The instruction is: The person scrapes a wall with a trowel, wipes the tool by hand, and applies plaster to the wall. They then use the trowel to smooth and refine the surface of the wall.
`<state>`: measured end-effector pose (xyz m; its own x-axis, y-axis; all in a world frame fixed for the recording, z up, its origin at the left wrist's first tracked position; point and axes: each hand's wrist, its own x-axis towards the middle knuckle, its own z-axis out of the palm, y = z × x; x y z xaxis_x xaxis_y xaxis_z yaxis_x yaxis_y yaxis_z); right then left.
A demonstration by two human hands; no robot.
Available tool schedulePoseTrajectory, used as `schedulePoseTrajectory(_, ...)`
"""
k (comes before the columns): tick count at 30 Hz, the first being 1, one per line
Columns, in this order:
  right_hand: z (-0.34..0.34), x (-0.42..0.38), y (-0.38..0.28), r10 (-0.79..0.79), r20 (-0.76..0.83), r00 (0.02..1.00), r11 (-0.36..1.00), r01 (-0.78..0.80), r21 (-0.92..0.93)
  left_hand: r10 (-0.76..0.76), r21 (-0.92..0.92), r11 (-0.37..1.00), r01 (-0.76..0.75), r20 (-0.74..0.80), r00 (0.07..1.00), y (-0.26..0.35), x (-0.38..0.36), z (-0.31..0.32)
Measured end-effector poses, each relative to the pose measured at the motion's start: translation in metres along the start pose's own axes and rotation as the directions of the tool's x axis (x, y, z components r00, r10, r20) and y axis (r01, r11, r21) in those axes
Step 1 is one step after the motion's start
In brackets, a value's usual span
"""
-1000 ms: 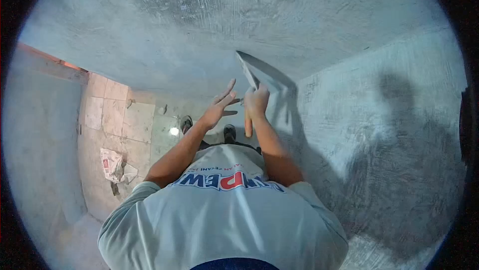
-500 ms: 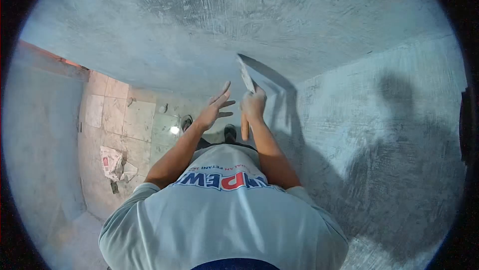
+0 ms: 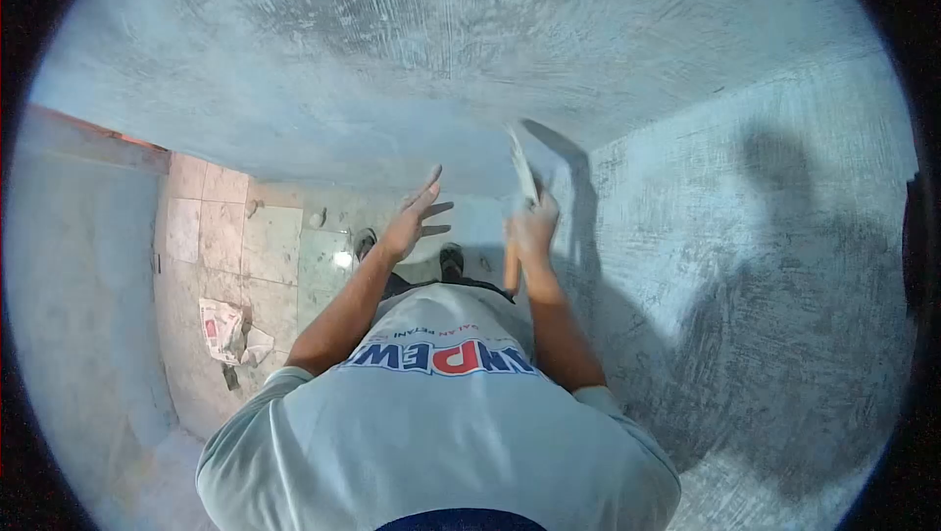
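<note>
My right hand (image 3: 535,229) is wrapped round a putty knife (image 3: 522,166). Its pale, coated blade points up toward the front wall (image 3: 294,70), seen nearly edge-on. Below the fist sticks out the tool's orange-brown handle (image 3: 512,266). A shadow of the tool falls on the wall just right of the blade. To the left, my left hand (image 3: 406,227) hangs in the air with fingers stretched and apart, holding nothing; pale dust covers the fingers.
A streaky grey-plastered side wall (image 3: 686,227) stands close on my right, bearing my shadow. Behind my left arm spreads a dusty tiled floor (image 3: 270,237) with a crumpled printed bag (image 3: 222,327) and small lumps. My shoes (image 3: 451,258) are near the front wall.
My right hand has moved right with the putty knife, away from my left hand. The left hand has shifted slightly left, its fingers still apart.
</note>
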<state>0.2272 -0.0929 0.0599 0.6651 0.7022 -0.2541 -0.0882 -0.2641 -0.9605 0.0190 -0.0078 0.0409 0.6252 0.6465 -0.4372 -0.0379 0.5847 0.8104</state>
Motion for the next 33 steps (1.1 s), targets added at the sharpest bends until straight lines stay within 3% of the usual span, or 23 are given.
schedulePoseTrajectory(3, -0.011, -0.005, -0.024, 0.01, 0.02, 1.0, 0.998, -0.009, -0.059, -0.02, -0.013, 1.0, 0.02, -0.014, 1.0, -0.006, -0.006, -0.004)
schedulePoseTrajectory(7, 0.068, 0.029, -0.009, 0.027, 0.124, 0.992, 0.949, 0.013, -0.314, -0.016, -0.045, 0.999, 0.016, -0.006, 1.0, -0.004, -0.007, -0.006)
schedulePoseTrajectory(10, 0.042, 0.005, 0.002, 0.038, 0.053, 0.998, 0.98, -0.027, -0.196, 0.019, -0.034, 0.999, -0.02, -0.025, 1.0, 0.004, -0.006, -0.003)
schedulePoseTrajectory(11, 0.029, -0.004, 0.0, -0.009, -0.037, 0.999, 0.985, 0.003, -0.17, 0.034, -0.032, 0.999, -0.035, -0.026, 0.999, 0.004, -0.008, -0.002)
schedulePoseTrajectory(13, -0.004, -0.014, -0.01, 0.071, -0.026, 0.997, 0.991, -0.073, -0.115, 0.034, -0.052, 0.998, -0.036, -0.035, 0.999, 0.003, -0.01, 0.0)
schedulePoseTrajectory(16, 0.002, 0.001, 0.006, -0.044, 0.047, 0.998, 0.99, 0.05, -0.133, 0.034, -0.025, 0.999, -0.034, -0.018, 0.999, 0.004, -0.008, -0.001)
schedulePoseTrajectory(18, 0.043, 0.033, 0.017, 0.011, 0.063, 0.998, 0.966, 0.006, -0.259, 0.031, -0.018, 0.999, -0.031, -0.013, 0.999, 0.003, -0.007, 0.002)
schedulePoseTrajectory(20, 0.054, 0.037, 0.028, 0.044, 0.041, 0.998, 0.969, -0.032, -0.244, 0.037, -0.017, 0.999, -0.037, -0.005, 0.999, 0.0, -0.002, 0.003)
schedulePoseTrajectory(22, 0.032, 0.015, 0.04, 0.053, -0.03, 0.998, 0.994, -0.056, -0.098, 0.031, -0.017, 0.999, -0.031, 0.0, 1.0, -0.002, -0.002, 0.004)
schedulePoseTrajectory(23, 0.015, 0.003, 0.018, 0.081, -0.067, 0.994, 0.981, -0.091, -0.173, 0.034, -0.018, 0.999, -0.034, -0.003, 0.999, 0.0, -0.003, 0.006)
schedulePoseTrajectory(25, -0.016, -0.002, 0.019, -0.123, -0.034, 0.992, 0.982, 0.117, -0.148, 0.031, -0.006, 0.999, -0.031, -0.008, 0.999, 0.002, -0.004, 0.005)
schedulePoseTrajectory(29, 0.017, 0.001, -0.014, -0.049, -0.048, 0.998, 0.973, 0.037, -0.229, -0.002, 0.014, 1.0, 0.002, -0.018, 1.0, 0.002, -0.012, -0.002)
schedulePoseTrajectory(30, 0.049, 0.039, 0.03, 0.074, 0.057, 0.996, 0.996, -0.076, 0.039, 0.003, -0.003, 1.0, -0.003, -0.012, 1.0, -0.001, -0.011, -0.006)
schedulePoseTrajectory(32, 0.075, 0.042, 0.059, -0.094, 0.078, 0.992, 0.952, 0.113, -0.286, 0.0, 0.01, 1.0, 0.0, -0.015, 1.0, 0.0, -0.011, -0.005)
schedulePoseTrajectory(33, 0.073, 0.029, 0.045, -0.06, 0.048, 0.997, 0.977, 0.069, -0.204, 0.015, 0.013, 1.0, -0.015, -0.018, 1.0, 0.005, -0.014, -0.005)
